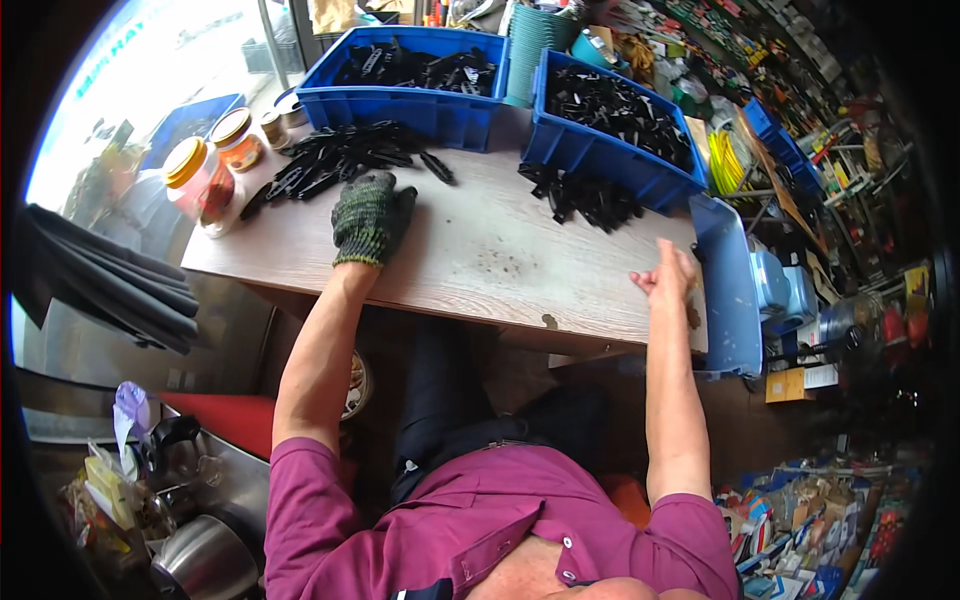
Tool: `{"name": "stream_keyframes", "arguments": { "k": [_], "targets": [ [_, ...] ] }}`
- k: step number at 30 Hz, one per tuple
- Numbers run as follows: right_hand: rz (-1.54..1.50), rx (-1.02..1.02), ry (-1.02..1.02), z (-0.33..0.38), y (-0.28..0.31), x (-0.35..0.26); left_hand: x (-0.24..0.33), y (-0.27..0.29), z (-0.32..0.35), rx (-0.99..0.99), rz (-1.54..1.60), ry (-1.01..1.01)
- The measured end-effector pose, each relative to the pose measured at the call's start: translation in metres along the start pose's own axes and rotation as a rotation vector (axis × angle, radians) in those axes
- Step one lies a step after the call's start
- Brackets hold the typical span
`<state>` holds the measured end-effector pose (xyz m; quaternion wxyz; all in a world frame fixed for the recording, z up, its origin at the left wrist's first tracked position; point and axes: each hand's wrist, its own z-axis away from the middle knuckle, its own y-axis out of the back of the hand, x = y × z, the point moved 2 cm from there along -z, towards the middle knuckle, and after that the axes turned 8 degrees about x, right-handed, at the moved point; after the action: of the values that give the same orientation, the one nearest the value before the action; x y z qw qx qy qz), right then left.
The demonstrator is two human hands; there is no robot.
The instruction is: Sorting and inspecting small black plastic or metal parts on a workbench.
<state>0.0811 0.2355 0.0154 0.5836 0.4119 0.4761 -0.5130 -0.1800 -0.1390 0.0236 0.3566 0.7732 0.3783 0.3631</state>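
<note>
My left hand (369,222), in a dark green and black knitted glove, rests at the near edge of a loose pile of long black plastic pieces (335,160). Its fingers curl down, so whatever they hold, if anything, is hidden. My right hand (667,275) is bare and hovers by the right end of the table (470,220), next to an upright blue bin (728,285). Its fingers reach forward with the thumb apart, and nothing shows in them. Farther off lies a second, smaller heap of black pieces (585,195), in front of a crate.
Two blue crates, a left one (400,105) and a right one (610,145), stand at the back, full of black pieces. Stacked teal baskets (533,50) rise between them. Jars (200,180) line the left end. Crowded shelves fill the right; a metal pot (205,560) sits lower left.
</note>
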Motion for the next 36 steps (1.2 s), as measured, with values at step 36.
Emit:
{"name": "stream_keyframes", "arguments": {
  "k": [36],
  "targets": [
    [0.036, -0.778, -0.006, 0.102, -0.043, 0.033, 0.160, -0.016, 0.101, -0.101, 1.051, -0.295]
  ]
}}
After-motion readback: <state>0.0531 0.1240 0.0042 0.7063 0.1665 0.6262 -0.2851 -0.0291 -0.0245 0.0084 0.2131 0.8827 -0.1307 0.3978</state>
